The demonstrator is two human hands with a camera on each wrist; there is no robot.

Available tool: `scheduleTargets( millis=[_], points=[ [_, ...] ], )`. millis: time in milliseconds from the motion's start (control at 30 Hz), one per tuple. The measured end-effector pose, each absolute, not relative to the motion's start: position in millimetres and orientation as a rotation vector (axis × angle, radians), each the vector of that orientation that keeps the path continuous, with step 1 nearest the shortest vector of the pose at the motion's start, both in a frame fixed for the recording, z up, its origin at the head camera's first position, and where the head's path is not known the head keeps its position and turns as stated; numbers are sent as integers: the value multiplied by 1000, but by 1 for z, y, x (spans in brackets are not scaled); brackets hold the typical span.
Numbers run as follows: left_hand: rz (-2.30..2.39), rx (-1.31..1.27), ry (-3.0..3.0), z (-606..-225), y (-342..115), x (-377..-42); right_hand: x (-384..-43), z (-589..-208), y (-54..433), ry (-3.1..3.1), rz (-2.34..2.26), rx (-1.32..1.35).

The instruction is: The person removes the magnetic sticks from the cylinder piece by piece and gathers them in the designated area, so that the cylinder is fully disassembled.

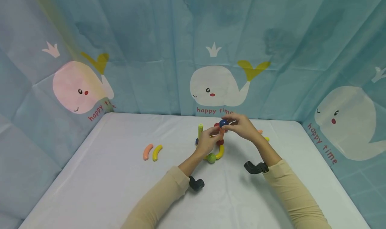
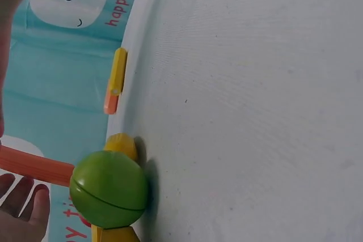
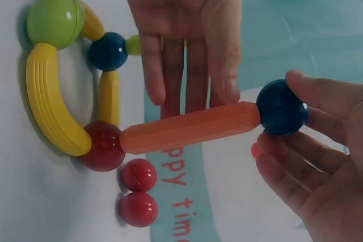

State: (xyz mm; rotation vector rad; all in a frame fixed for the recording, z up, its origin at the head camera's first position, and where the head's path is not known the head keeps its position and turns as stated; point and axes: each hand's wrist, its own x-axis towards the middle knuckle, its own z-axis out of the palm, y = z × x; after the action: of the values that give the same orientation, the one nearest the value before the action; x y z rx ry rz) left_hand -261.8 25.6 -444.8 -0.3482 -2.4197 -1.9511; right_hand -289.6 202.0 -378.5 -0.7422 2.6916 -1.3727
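My right hand [image 1: 241, 125] pinches a dark blue ball [image 3: 282, 107] between thumb and fingers. The ball sits at the upper end of an upright orange rod [image 3: 193, 128], whose lower end meets a red ball [image 3: 103, 147]. My left hand [image 1: 207, 142] is beside the rod with its fingers extended, fingertips right at it. From the red ball, a curved yellow rod [image 3: 51, 103] leads to a light green ball [image 2: 109, 189]. More yellow pieces and another blue ball [image 3: 108, 51] close the ring on the white table, and a lime-green rod [image 1: 200, 130] stands on that blue ball.
Two loose red balls [image 3: 139, 209] lie behind the ring. On the left, an orange curved piece [image 1: 147, 152] and a yellow curved piece [image 1: 157, 153] rest on the white tablecloth [image 1: 102, 175]. Another yellow piece [image 2: 118, 71] and orange piece [image 2: 110, 103] lie to the right.
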Motion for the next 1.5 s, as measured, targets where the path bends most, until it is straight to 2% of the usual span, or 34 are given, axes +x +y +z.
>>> scheduleTargets(
  millis=[900, 1167, 1333, 1500],
  points=[
    [-1663, -312, -2532, -446, 34, -273, -286, -376, 190, 2907, -1263, -877],
    [-1635, -282, -2549, -442, 38, -271, -296, -374, 192, 2922, -1436, -655],
    [-1630, -247, -2559, -441, 38, -270, -303, -370, 195, 2907, -1496, -659],
    [-1646, -249, -2577, -441, 38, -268, -311, -383, 205, 2914, -1448, -604]
  ],
)
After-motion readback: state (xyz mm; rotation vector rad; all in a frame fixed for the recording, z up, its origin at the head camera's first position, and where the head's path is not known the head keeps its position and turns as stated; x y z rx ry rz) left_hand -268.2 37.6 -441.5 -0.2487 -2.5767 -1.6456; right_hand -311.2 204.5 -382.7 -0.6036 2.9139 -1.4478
